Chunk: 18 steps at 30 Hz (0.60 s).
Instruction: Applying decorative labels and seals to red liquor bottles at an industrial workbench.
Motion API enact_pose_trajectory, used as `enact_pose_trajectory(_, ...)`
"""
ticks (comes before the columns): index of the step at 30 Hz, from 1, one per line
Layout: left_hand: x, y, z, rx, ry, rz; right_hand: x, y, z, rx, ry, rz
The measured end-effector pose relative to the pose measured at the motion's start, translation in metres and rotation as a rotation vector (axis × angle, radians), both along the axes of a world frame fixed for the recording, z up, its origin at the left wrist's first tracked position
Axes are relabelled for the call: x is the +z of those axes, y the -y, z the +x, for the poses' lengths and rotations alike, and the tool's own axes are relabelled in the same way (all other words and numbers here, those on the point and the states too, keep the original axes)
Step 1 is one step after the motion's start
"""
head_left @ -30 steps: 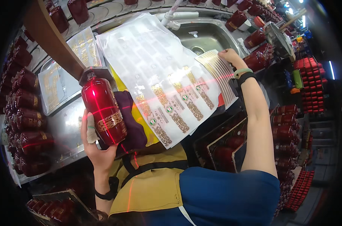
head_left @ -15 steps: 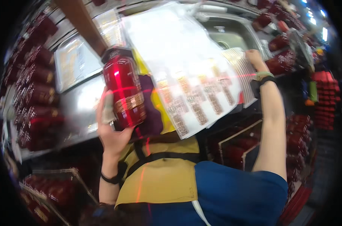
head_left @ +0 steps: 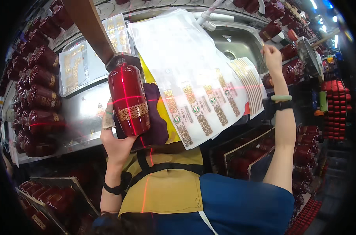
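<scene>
A: What has changed over at the right?

B: The bare right hand [head_left: 273, 58] has left the white sheet with slanting gold stripes [head_left: 247, 84]. A second ago its fingers were on that sheet's upper corner; now it is up past the corner, beside the right rim of the stainless steel sink [head_left: 236, 36].

A: Open or closed?

B: Thumb and forefinger are pinched together on a thin, narrow strip [head_left: 263, 44]. It is too small to make out fully.

A: And the striped sheet?

B: It lies where it was, by the right edge of the large, glossy white sheet with gold patterned stickers [head_left: 178, 58], now with no hand on it.

A: The left side?

B: Much the same as before. The left hand [head_left: 117, 147], a pale wrap [head_left: 108, 119] on one finger, is curled around the lower end of the shiny dark red bottle with a gold ornamental band [head_left: 127, 92], thumb at the base, fingers along its left side.

A: So where is the bottle?

B: Over the dark purple cloth [head_left: 157, 123], left of the sticker sheet, its neck still up against the dark angular block [head_left: 133, 59] below the brown wooden bar [head_left: 88, 25]. Red light lines cross on it, as they did earlier.
</scene>
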<state>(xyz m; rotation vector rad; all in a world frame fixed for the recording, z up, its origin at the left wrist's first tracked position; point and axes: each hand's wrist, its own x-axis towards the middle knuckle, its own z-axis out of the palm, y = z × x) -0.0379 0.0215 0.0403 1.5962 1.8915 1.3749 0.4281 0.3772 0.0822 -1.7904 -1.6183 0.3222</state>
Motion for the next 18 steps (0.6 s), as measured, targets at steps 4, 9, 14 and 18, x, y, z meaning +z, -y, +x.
enact_pose_trajectory(4, 0.0, -0.003, 0.003, 0.01, -0.012, 0.025, 0.013, -0.032, -0.062, 0.167, 0.178, 0.049)
enact_pose_trajectory(9, -0.001, -0.007, 0.0, -0.048, 0.008, -0.005, -0.098, -0.11, -0.057, 0.248, 0.803, -0.411)
enact_pose_trajectory(14, 0.002, 0.006, -0.002, 0.012, 0.037, -0.033, -0.113, -0.111, -0.063, 0.289, 0.874, -0.473)
enact_pose_trajectory(18, -0.005, 0.003, 0.0, -0.035, 0.076, -0.007, -0.046, -0.083, -0.043, 0.382, 0.268, -0.354)
